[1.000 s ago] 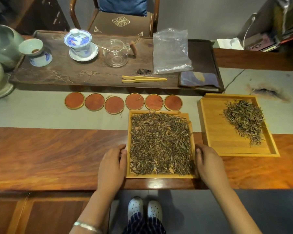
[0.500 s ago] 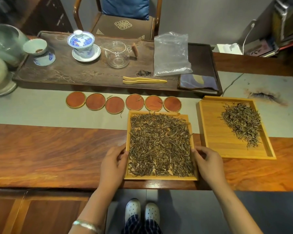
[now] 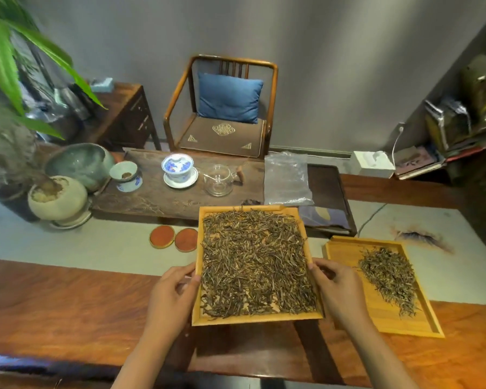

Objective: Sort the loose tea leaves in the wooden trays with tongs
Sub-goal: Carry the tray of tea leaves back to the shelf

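A square wooden tray (image 3: 254, 319) covered with loose dark tea leaves (image 3: 253, 262) is lifted off the table and casts a shadow below it. My left hand (image 3: 172, 293) grips its left edge and my right hand (image 3: 337, 290) grips its right edge. To the right, a second wooden tray (image 3: 345, 256) lies flat on the table with a smaller heap of tea leaves (image 3: 389, 276). The raised tray hides the spot where the tongs lay.
Two round red coasters (image 3: 174, 238) show left of the raised tray. Behind stands a dark tea board (image 3: 152, 197) with a lidded blue-and-white cup (image 3: 178, 167), a glass pitcher (image 3: 218, 180) and a plastic bag (image 3: 286, 178). Plant pots (image 3: 58, 199) stand far left, a chair (image 3: 222, 108) behind.
Both hands closed on the full tray's sides and raised it off the table toward the camera. The view tilted up, and the tray now covers several coasters and the tongs.
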